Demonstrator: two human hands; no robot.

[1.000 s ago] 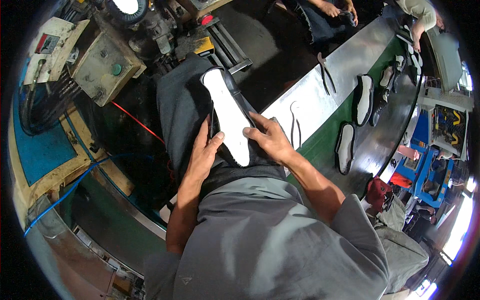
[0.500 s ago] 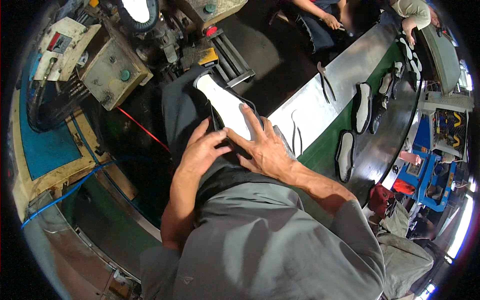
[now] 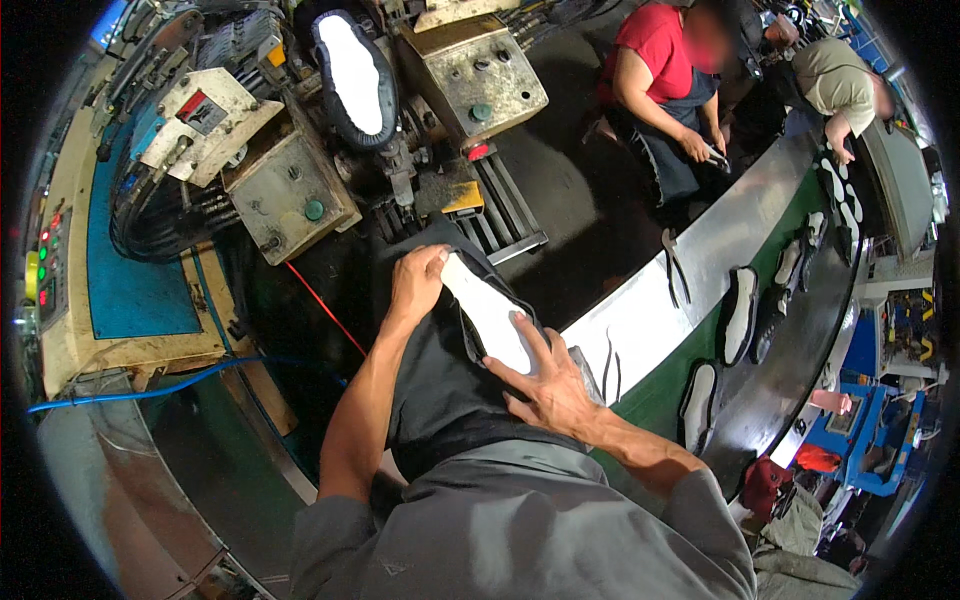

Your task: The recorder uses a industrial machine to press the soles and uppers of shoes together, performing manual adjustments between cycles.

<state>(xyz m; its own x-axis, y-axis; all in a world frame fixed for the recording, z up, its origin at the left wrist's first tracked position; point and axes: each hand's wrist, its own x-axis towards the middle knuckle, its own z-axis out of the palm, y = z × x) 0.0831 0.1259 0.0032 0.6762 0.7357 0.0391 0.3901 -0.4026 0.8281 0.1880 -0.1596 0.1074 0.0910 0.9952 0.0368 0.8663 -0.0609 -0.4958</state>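
On my lap lies a dark shoe upper with a white insole board [image 3: 490, 312] facing up, its black edge standing around the board. My left hand [image 3: 415, 285] grips its narrow far end, fingers closed on the rim and thumb against the white board. My right hand [image 3: 548, 385] holds the wider near end, with fingers spread over the board and the side edge. The underside of the upper is hidden against the dark apron [image 3: 430, 400].
Ahead stands a machine carrying another white-bottomed shoe [image 3: 352, 80], between control boxes [image 3: 480, 90]. Pincers [image 3: 676, 270] and a slim curved tool [image 3: 611, 365] lie on a metal ledge [image 3: 650, 315]. Several shoes [image 3: 740, 315] line the green conveyor at right. Two co-workers work beyond.
My left hand has moved from the near side of the shoe upper to its far end and taken hold there. My right hand stays on it. The view has tilted up, showing more of the machine.
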